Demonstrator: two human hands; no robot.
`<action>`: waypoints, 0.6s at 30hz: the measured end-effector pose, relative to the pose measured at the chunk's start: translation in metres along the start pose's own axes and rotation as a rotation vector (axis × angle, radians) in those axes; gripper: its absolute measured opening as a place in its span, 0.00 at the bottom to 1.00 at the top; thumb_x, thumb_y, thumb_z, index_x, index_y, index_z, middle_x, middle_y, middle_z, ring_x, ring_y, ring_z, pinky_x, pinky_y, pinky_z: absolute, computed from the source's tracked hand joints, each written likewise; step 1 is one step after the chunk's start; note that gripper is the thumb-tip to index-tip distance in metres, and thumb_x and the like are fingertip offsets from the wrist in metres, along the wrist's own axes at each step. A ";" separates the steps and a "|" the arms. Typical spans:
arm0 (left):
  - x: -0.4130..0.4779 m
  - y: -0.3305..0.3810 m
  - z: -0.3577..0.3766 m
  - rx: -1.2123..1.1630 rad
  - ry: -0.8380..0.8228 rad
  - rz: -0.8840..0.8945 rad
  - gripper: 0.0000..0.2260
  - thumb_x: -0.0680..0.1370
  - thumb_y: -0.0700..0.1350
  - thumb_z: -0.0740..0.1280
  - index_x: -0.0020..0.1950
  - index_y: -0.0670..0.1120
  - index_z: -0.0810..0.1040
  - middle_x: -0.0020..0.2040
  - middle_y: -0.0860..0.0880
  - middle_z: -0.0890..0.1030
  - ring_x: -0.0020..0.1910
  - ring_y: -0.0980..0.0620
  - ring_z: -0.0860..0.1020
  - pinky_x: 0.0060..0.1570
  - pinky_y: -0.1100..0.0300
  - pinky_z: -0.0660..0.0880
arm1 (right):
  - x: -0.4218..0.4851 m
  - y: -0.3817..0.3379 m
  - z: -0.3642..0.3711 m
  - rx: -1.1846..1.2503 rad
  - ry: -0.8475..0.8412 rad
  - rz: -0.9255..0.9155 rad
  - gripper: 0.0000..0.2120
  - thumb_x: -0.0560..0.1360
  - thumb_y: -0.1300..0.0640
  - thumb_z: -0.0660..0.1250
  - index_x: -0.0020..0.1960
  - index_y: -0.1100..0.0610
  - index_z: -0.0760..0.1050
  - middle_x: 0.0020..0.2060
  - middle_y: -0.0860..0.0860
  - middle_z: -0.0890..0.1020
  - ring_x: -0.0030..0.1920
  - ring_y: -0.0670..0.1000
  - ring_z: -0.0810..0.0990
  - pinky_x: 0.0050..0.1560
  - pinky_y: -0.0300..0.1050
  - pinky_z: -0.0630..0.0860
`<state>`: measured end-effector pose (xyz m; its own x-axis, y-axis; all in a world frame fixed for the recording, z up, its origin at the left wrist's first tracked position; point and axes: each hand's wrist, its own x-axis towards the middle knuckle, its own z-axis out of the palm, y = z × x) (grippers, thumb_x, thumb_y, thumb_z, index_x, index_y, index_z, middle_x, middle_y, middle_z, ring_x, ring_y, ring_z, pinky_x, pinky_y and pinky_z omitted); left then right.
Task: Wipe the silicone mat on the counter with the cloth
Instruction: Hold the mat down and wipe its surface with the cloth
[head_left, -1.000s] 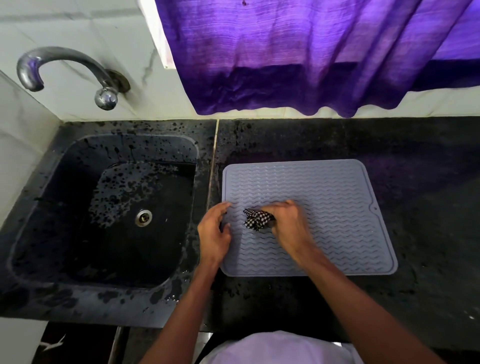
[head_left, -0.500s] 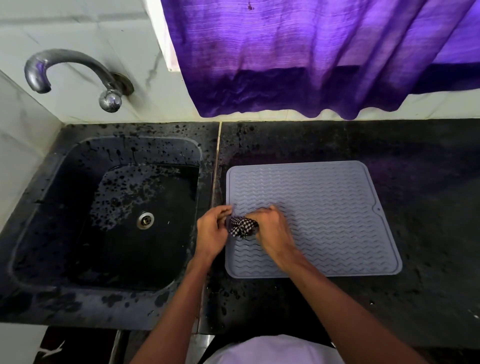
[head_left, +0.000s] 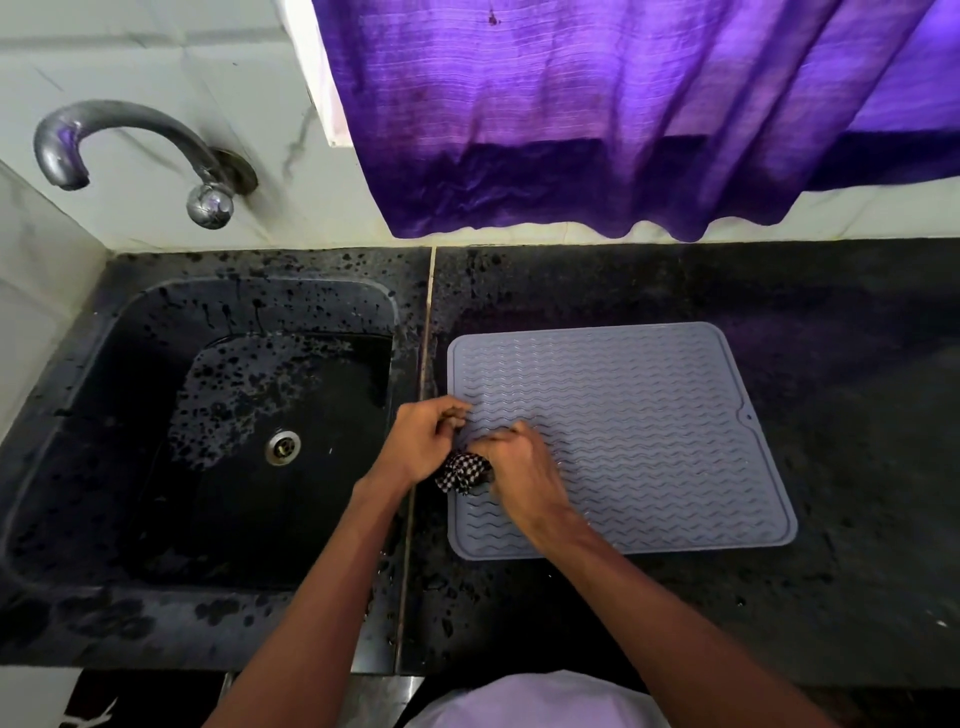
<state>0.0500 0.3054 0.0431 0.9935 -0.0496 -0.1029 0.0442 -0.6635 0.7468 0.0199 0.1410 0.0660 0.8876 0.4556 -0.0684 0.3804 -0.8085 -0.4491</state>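
While hands (head_left: 467, 457) bunch cloth (head_left: 461, 475) (checked), sink (head_left: 78, 415) adjoins mat (head_left: 649, 415).

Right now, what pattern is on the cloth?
A black-and-white check on the cloth, bunched under the right hand; the head view shows it.

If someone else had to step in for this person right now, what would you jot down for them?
Right hand: closed on the checked cloth, pressing it at the mat's left edge.
Left hand: fingers curled at that same edge, just above the cloth; whether it pinches the mat is unclear.
Mat: flat on the dark counter, right of the sink.
Done: cannot tell how much is wiped.
Left: probably sweep the cloth across the rest of the mat.
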 end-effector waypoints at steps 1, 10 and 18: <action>0.001 0.001 0.001 0.035 0.001 0.028 0.16 0.76 0.26 0.62 0.59 0.38 0.83 0.54 0.46 0.85 0.53 0.55 0.81 0.58 0.79 0.68 | 0.000 -0.001 0.001 -0.004 -0.004 0.003 0.21 0.69 0.67 0.69 0.61 0.52 0.79 0.52 0.53 0.83 0.55 0.57 0.74 0.58 0.52 0.72; 0.004 0.000 0.011 0.140 -0.004 0.039 0.21 0.69 0.23 0.64 0.58 0.37 0.83 0.54 0.39 0.83 0.50 0.45 0.84 0.55 0.55 0.81 | -0.002 -0.001 -0.002 -0.010 0.023 -0.055 0.23 0.67 0.68 0.68 0.58 0.50 0.80 0.51 0.51 0.84 0.52 0.58 0.76 0.56 0.54 0.76; 0.000 -0.004 0.014 0.075 0.045 0.007 0.22 0.69 0.22 0.62 0.58 0.38 0.82 0.53 0.42 0.82 0.50 0.49 0.82 0.52 0.58 0.80 | -0.010 0.004 -0.003 -0.055 -0.059 -0.034 0.24 0.68 0.63 0.72 0.62 0.48 0.77 0.54 0.51 0.82 0.56 0.55 0.72 0.60 0.51 0.71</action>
<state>0.0479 0.2979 0.0308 0.9975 -0.0216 -0.0673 0.0314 -0.7178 0.6956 0.0132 0.1319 0.0674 0.8574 0.5033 -0.1072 0.4253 -0.8104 -0.4029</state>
